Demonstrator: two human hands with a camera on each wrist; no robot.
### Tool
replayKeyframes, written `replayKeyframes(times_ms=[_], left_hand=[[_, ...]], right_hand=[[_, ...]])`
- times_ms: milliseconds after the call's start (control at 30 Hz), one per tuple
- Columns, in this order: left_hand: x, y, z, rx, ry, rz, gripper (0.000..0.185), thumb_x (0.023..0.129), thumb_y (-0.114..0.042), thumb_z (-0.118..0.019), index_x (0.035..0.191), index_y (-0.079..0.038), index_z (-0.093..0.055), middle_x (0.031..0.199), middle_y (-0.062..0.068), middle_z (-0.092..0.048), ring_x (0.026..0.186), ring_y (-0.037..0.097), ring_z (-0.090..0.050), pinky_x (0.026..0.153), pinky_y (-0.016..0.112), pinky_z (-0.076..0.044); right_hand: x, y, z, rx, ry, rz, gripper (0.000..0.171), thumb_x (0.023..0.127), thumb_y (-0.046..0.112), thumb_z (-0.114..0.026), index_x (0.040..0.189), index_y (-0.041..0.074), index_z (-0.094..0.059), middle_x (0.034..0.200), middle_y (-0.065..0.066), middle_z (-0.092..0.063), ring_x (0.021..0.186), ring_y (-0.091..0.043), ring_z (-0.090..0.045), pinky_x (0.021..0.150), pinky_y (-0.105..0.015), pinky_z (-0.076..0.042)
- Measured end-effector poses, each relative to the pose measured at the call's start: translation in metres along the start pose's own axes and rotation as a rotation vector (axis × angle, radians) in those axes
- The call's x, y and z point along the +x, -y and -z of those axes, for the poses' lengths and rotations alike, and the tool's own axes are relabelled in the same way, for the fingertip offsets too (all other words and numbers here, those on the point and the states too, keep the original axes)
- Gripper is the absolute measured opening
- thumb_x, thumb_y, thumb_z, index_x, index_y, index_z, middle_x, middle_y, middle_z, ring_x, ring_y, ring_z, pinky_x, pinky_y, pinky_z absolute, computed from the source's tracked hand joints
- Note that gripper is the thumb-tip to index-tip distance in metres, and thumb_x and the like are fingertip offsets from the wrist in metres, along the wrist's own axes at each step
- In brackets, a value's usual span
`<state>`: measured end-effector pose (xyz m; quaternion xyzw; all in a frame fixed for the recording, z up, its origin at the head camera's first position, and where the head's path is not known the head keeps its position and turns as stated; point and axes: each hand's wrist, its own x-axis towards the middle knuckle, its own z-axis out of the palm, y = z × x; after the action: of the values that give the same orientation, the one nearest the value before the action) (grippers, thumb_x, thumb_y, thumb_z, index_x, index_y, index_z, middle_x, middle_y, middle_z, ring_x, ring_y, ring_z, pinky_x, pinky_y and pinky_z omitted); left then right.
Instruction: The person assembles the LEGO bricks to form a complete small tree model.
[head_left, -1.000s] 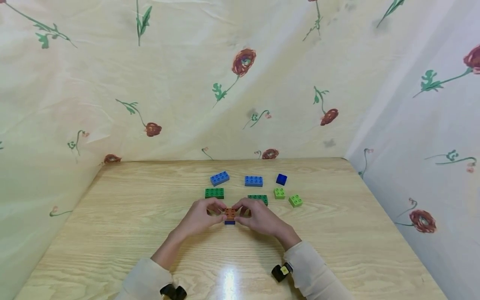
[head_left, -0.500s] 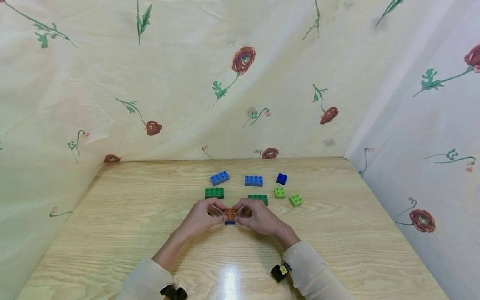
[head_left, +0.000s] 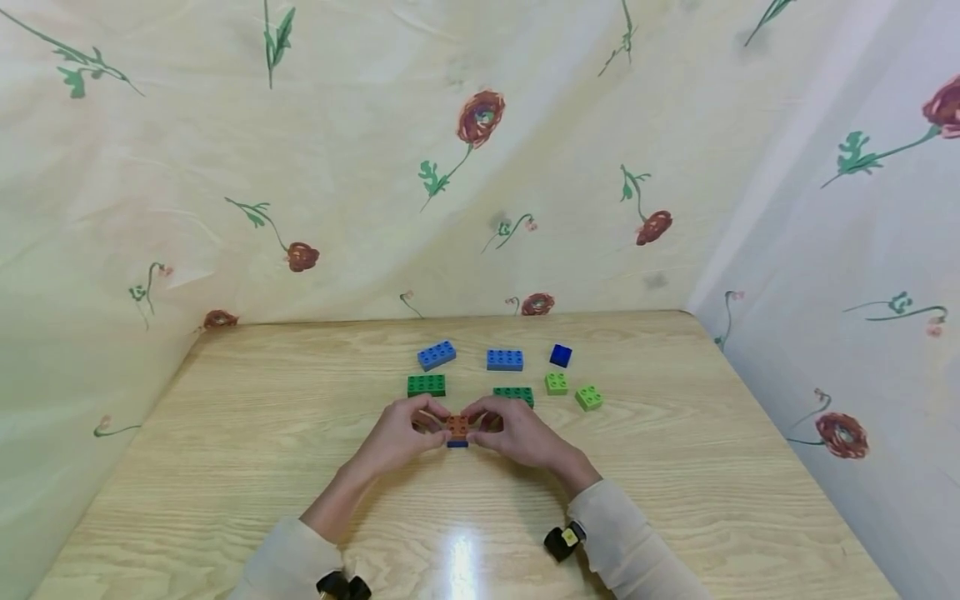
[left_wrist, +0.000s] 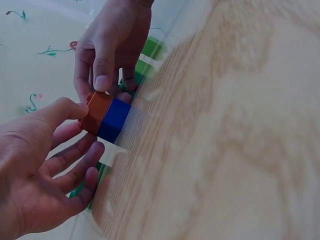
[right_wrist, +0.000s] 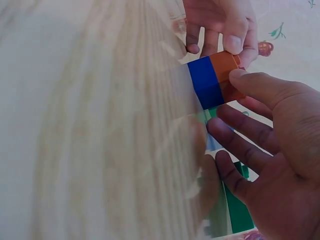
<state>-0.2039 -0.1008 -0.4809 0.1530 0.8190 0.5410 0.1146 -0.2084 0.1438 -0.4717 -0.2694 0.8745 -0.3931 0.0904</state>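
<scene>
An orange brick sits stacked on a dark blue brick that stands on the wooden table. My left hand pinches the orange brick from the left, and my right hand pinches it from the right. In the left wrist view the orange brick and blue brick show pressed together, with both thumbs on the orange one. The right wrist view shows the same orange brick on the blue brick between the two hands.
Beyond the hands lie loose bricks: two blue long ones, a dark blue square, two dark green and two lime. Floral cloth walls close in the table at the back and both sides.
</scene>
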Motion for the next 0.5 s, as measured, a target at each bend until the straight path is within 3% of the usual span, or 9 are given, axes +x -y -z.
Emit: replayKeyframes(times_ms=[267,500], left_hand=[[0.0,-0.001,0.001,-0.01,0.003,0.002,0.018,0.091,-0.015,-0.079,0.108,-0.015,-0.072,0.111,0.004,-0.072,0.094,0.017,-0.07,0.079,0.031,-0.058],[0.001,-0.001,0.001,0.0,0.001,0.012,0.018,0.091,-0.017,-0.079,0.107,-0.014,-0.072,0.11,0.003,-0.072,0.095,0.016,-0.07,0.081,0.031,-0.058]], right_hand=[[0.001,0.0,0.004,0.016,0.015,0.012,0.029,0.097,0.019,-0.073,0.126,0.016,-0.071,0.112,0.0,-0.073,0.094,-0.01,-0.067,0.081,-0.025,-0.056],[-0.004,0.002,0.016,0.023,-0.011,-0.036,0.027,0.097,0.02,-0.073,0.124,0.016,-0.071,0.113,0.001,-0.073,0.096,-0.012,-0.066,0.083,-0.025,-0.055]])
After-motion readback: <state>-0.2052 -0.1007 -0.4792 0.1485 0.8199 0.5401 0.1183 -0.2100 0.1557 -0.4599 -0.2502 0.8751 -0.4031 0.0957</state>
